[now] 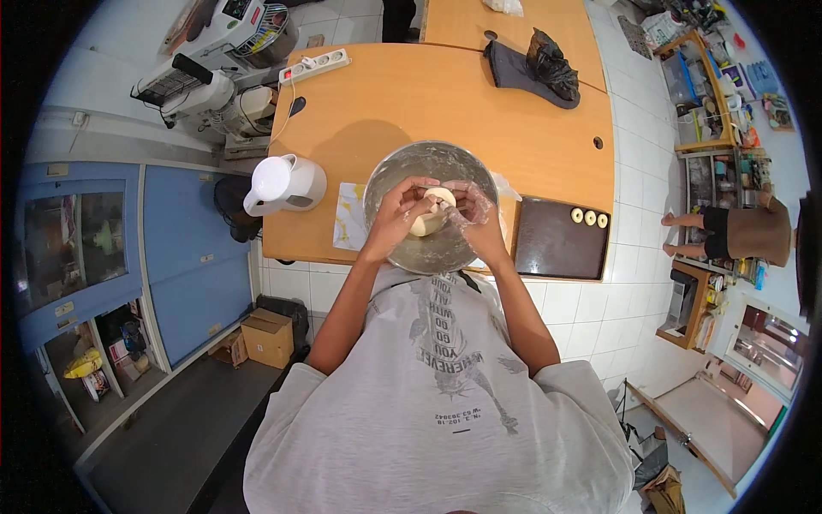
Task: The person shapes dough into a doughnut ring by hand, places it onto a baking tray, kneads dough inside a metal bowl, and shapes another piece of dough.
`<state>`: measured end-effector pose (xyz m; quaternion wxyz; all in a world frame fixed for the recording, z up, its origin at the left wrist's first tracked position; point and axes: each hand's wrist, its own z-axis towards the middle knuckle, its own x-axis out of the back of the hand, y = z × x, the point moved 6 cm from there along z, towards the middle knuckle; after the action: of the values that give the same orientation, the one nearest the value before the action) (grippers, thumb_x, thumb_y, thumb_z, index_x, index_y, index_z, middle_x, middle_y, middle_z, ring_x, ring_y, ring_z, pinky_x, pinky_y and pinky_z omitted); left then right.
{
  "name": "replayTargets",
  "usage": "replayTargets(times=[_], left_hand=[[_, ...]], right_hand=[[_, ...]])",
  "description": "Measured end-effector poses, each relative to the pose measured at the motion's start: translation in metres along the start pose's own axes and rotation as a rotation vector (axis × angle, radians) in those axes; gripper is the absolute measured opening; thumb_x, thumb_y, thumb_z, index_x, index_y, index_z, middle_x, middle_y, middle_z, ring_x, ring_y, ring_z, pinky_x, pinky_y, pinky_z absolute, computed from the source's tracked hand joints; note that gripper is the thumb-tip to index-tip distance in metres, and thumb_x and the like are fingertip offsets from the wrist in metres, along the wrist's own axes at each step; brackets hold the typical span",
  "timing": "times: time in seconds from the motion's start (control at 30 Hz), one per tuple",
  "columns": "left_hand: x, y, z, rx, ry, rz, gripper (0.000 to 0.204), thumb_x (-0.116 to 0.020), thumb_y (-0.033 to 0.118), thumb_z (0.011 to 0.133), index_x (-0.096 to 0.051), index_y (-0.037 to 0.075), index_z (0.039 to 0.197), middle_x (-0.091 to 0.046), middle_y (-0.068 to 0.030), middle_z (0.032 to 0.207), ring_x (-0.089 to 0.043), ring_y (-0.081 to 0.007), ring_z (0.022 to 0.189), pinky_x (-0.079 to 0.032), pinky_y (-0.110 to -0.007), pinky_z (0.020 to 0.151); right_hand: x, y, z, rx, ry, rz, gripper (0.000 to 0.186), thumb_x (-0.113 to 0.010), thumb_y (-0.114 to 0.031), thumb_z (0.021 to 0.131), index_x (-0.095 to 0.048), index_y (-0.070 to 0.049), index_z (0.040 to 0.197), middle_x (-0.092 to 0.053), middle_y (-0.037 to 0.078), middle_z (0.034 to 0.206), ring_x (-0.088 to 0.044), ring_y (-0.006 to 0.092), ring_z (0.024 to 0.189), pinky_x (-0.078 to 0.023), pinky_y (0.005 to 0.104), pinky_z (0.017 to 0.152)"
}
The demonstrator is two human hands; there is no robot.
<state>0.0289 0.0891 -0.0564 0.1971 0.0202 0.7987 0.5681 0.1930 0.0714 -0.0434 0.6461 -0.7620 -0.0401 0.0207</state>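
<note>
Both of my hands are over a steel bowl (385,240) dusted with flour. My left hand (401,208) and my right hand (471,212) pinch and curl round a small pale dough piece (441,195), apparently ring-shaped, with flour on my fingers. A larger lump of dough (424,227) lies below them in the bowl, partly hidden by my hands. To the right, a dark baking tray (556,244) holds three dough rings (589,218) near its upper right corner.
The wooden table (377,86) bears a white jug (285,182), a paper sheet (347,218), a power strip (312,67) and a dark bag (552,64). Another person (762,231) is by the right shelves. Blue cabinets (193,248) and cardboard boxes (267,338) are at left.
</note>
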Motion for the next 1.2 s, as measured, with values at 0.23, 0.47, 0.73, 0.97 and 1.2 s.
replayTargets(times=[0.23,0.47,0.73,0.97,1.2], left_hand=[[-0.002,-0.002,0.001,-0.038,-0.034,0.085,0.036,-0.072,0.014,0.098,-0.063,0.005,0.132,-0.070,-0.0088,0.119,-0.065,-0.0152,0.111,-0.052,-0.032,0.098],[-0.005,0.006,-0.001,-0.010,-0.126,0.172,0.036,-0.071,0.009,0.097,-0.061,0.003,0.131,-0.071,-0.0103,0.118,-0.067,-0.0168,0.108,-0.052,-0.032,0.095],[-0.005,0.009,0.005,-0.057,0.015,0.172,0.037,-0.071,0.012,0.099,-0.061,0.003,0.133,-0.070,-0.0096,0.121,-0.065,-0.0164,0.115,-0.052,-0.034,0.101],[-0.011,0.000,0.002,-0.098,-0.012,0.158,0.035,-0.070,0.017,0.101,-0.062,0.001,0.132,-0.070,-0.0117,0.118,-0.066,-0.0155,0.112,-0.055,-0.031,0.094],[-0.006,-0.024,0.003,0.139,0.015,-0.189,0.038,-0.057,0.032,0.110,-0.064,-0.001,0.127,-0.070,-0.0089,0.117,-0.068,-0.0155,0.108,-0.056,-0.031,0.093]], right_hand=[[-0.001,0.010,0.001,-0.030,-0.025,-0.061,0.033,-0.072,-0.003,0.095,-0.065,-0.003,0.127,-0.072,0.009,0.117,-0.068,0.0169,0.106,-0.055,0.0330,0.092],[0.002,0.011,0.001,0.039,0.005,0.097,0.035,-0.072,-0.001,0.095,-0.064,-0.003,0.129,-0.071,0.006,0.114,-0.067,0.0153,0.104,-0.054,0.0327,0.094],[-0.004,0.009,0.000,0.020,0.018,0.102,0.031,-0.073,-0.005,0.096,-0.064,-0.003,0.126,-0.071,0.006,0.113,-0.067,0.0142,0.102,-0.055,0.0320,0.092],[0.007,0.022,0.001,-0.033,0.036,-0.104,0.020,-0.073,-0.007,0.095,-0.068,0.000,0.113,-0.073,0.008,0.098,-0.069,0.0145,0.093,-0.056,0.0314,0.086],[0.005,-0.006,-0.001,0.144,0.054,0.064,0.026,-0.071,0.005,0.088,-0.068,0.002,0.113,-0.066,0.010,0.119,-0.067,0.0185,0.108,-0.058,0.0337,0.088]])
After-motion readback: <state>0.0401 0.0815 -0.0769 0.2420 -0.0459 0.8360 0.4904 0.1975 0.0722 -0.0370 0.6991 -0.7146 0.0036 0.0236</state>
